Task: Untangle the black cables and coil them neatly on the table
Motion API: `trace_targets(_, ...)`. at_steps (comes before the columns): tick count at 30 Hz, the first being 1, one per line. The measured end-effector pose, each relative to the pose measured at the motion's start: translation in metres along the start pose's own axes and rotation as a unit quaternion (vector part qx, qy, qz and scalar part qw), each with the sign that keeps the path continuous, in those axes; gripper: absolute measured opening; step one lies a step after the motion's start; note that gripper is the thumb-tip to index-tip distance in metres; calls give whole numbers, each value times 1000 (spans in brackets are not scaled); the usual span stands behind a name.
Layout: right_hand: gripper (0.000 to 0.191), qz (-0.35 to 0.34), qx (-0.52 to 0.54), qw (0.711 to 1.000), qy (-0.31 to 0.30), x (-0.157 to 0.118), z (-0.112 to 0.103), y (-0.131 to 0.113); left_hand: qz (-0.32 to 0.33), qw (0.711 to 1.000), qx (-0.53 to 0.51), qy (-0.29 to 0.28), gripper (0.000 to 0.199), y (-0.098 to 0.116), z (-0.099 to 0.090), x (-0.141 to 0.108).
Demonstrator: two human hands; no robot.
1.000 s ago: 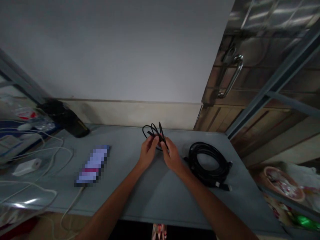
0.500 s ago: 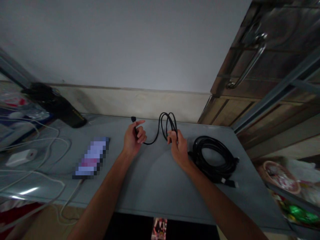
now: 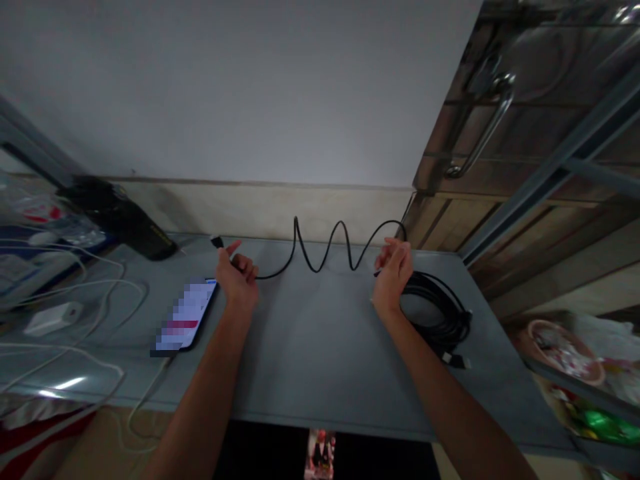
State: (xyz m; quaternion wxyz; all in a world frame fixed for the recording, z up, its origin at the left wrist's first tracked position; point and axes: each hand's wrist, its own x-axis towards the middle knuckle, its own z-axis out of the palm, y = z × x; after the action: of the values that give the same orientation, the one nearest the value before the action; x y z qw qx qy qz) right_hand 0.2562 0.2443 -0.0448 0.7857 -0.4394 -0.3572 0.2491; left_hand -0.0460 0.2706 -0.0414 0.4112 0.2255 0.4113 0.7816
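Observation:
A thin black cable (image 3: 327, 248) hangs in loose waves between my two hands, above the grey table (image 3: 310, 360). My left hand (image 3: 237, 273) is closed on one end of it, with the black plug (image 3: 217, 241) sticking out past the fingers. The other end is in my right hand (image 3: 393, 270), closed with the fingertips together; a small dark tip shows at its left side. Just beyond the right wrist lies a thick coil of black cable (image 3: 443, 320), its connector resting at the near side. My left forearm passes beside a phone (image 3: 185, 317).
White charging cables (image 3: 107, 293) and a white adapter (image 3: 54, 318) cover the table's left side. A black bottle (image 3: 120, 217) stands by the wall at the back left. On the right are a metal frame post (image 3: 540, 180) and a pink basket (image 3: 565, 353) beyond the table edge.
My hands have moved apart, left hand leftward and right hand rightward. The loops that were bunched in my right hand have opened into a wavy stretch of cable between them.

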Motion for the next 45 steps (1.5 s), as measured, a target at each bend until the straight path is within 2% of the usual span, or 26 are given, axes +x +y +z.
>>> trace_targets(5, 57, 6, 38, 999, 19, 5, -1, -3, 34, 993, 13, 109, 35, 3, -10, 12)
trace_targets(10, 59, 2, 65, 998, 25, 7, -2, -7, 41, 988, 8, 149, 35, 5, -15, 16)
trace_targets(18, 61, -20, 69, 997, 24, 10, -3, -10, 38, 989, -7, 141, 37, 4, -15, 17)
trace_targets(22, 61, -43, 52, 998, 15, 8, -2, -12, 8, 993, -42, 111, 34, 6, -14, 13)
trace_targets(25, 60, -67, 36, 997, -4, 4, -1, -14, -32, 995, -65, 66, 36, 8, -11, 10)
trace_targets(28, 59, -110, -25, 991, -70, -5, 1, -14, -93, 993, -75, -2, 35, 5, -5, 5)
trace_targets(30, 59, -133, -81, 976, -153, -14, 2, -13, -134, 987, -75, -46, 32, 1, 1, 1)
trace_targets(34, 52, -147, -149, 915, -344, -34, 3, -5, -239, 955, -70, -158, 35, -8, 11, -10)
trace_targets(37, 47, -161, -191, 861, -444, -48, 5, 5, -296, 929, -62, -215, 40, -11, 17, -18)
trace_targets(41, 41, -170, -256, 803, -510, -62, 6, 16, -321, 914, -73, -238, 47, -10, 21, -25)
trace_targets(45, 34, -174, -276, 786, -524, -67, 7, 16, -353, 901, -115, -224, 48, -8, 21, -26)
